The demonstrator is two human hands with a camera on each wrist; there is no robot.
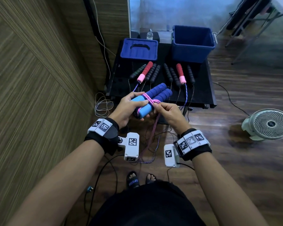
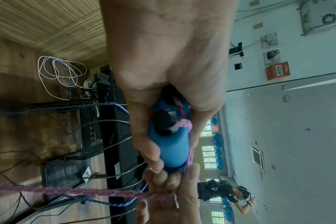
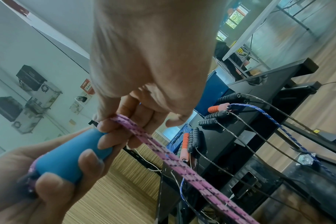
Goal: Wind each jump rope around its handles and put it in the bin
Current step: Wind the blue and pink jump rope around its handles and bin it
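Note:
My left hand [image 1: 129, 108] grips the two blue foam handles [image 1: 155, 95] of a jump rope, held side by side above the table's front edge. A pink braided rope [image 1: 148, 99] crosses the handles in a loop or two. My right hand [image 1: 163, 110] pinches that pink rope [image 3: 144, 134] right beside the handles, and the rest of it hangs doubled toward the floor [image 1: 151, 136]. In the left wrist view my fingers wrap the light-blue handle end [image 2: 173, 150]. The blue bin [image 1: 192, 42] stands open at the back right of the black table [image 1: 203, 97].
The bin's blue lid [image 1: 139, 48] lies at the back left. Several other jump ropes lie in a row on the table: black handles [image 1: 153, 73] and red-and-pink handles [image 1: 180, 74], their cords hanging over the front edge. A white fan [image 1: 269, 123] stands on the floor at right.

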